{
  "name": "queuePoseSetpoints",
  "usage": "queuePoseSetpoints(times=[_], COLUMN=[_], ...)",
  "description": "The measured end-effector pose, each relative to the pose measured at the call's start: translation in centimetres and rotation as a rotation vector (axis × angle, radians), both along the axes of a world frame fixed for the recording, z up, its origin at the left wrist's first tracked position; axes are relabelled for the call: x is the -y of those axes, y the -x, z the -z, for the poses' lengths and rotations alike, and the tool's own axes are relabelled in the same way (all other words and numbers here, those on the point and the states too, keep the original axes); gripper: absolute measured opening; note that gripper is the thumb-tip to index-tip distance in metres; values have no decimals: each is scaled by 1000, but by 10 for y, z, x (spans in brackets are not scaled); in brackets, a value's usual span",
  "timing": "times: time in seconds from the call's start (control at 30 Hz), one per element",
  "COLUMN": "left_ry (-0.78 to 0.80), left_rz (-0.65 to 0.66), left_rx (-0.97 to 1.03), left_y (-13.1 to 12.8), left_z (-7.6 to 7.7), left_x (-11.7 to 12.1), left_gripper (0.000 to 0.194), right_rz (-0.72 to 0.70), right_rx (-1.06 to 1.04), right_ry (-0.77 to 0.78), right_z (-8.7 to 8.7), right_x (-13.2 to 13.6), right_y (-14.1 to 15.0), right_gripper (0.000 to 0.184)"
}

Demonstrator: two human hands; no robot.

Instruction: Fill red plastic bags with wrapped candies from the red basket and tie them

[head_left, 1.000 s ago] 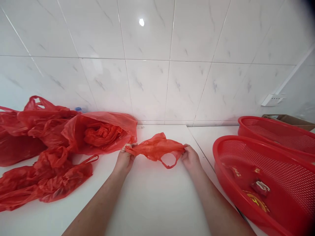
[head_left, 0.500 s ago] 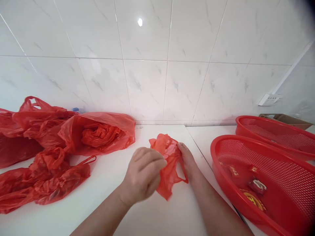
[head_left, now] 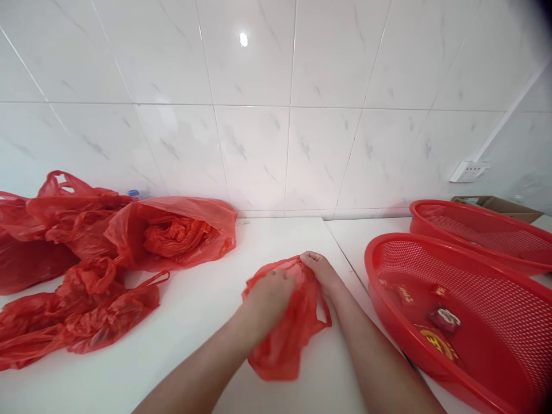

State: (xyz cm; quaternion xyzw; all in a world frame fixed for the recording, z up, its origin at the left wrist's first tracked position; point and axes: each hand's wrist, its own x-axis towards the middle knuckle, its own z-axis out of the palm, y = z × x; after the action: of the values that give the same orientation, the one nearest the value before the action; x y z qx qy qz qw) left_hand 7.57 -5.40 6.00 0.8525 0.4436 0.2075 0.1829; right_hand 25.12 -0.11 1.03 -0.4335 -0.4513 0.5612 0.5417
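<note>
A thin red plastic bag (head_left: 280,356) with loop handles hangs spread out over the white table, its mouth partly open towards the top. Between thumb and fingers, my right hand (head_left: 321,270) pinches the bag's upper right edge, just above one handle loop. My left hand (head_left: 269,296) is at the bag's mouth, reaching in against the red film. Its fingertips are blurred and partly hidden, so their grip does not show.
Crumpled red plastic bags (head_left: 86,224) are heaped at the left, one holding a bundle of more red film (head_left: 176,236). At the right, a red mesh basket (head_left: 383,270) contains several small wrapped packets (head_left: 446,318). Behind it stand another red basket (head_left: 431,213) and a cardboard box (head_left: 504,207).
The bag has gone from crumpled to opened out, hanging lower and wider. My left hand has moved from in front of it, as a fist, into its mouth. My right hand still grips its edge.
</note>
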Motion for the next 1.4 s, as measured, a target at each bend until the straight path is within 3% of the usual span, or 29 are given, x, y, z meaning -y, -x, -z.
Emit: queuePoseSetpoints(times=[0.1, 0.23, 0.3, 0.4, 0.5, 0.57, 0.6, 0.73, 0.87, 0.93, 1.07, 1.13, 1.27, 1.33, 1.4], left_ry=[-88, -121, -122, -88, -61, -45, -33, 2, -34, -103, -323, -463, -656, -569, -325], left_rz=[-83, -113, -136, -161, -187, -212, -226, -265, -246, -209, -29, -4, -216, -343, -439], left_rx=[-345, -405, -377, -296, -275, -322, -349, -376, -356, -321, -224, -207, -58, 100, 287], left_y=[26, 42, 41, 36, 35, 39, 42, 61, 69, 67, 57, 56, 64, 70, 75], left_z=[15, 20, 23, 27, 28, 26, 25, 20, 16, 14, 11, 13, 24, 31, 38], left_x=[-22, -24, -23, -25, -29, -31, -33, -38, -37, -34, -27, -26, -32, -37, -42], left_gripper=[15, 26, 33, 35, 35, 41, 45, 47, 46, 40, 15, 15, 20, 27, 38], right_rz=[167, 632, 701, 487, 240, 177, 143, -86, -161, -141, -32, 53, 226, 290, 324], right_rx=[303, 857, 1034, 1208, 1386, 1489, 1517, 1422, 1313, 1272, 1078, 1021, 1019, 962, 849], right_ry=[-74, -325, -532, -672, -578, -468, -407, -131, -28, -47, -168, -210, -221, -221, -217], right_z=[-2, -20, -32, -41, -34, -26, -23, -16, -15, -14, -11, -9, -3, 2, 6], right_x=[-3, 4, 13, 28, 32, 27, 23, 10, 8, 8, 7, 5, 1, -1, -3], right_y=[-2, 18, 38, 70, 82, 73, 64, 19, -1, -1, 2, 0, -6, -9, -12], right_gripper=[29, 23, 21, 22, 21, 14, 22, 81, 90, 88, 45, 43, 34, 32, 29])
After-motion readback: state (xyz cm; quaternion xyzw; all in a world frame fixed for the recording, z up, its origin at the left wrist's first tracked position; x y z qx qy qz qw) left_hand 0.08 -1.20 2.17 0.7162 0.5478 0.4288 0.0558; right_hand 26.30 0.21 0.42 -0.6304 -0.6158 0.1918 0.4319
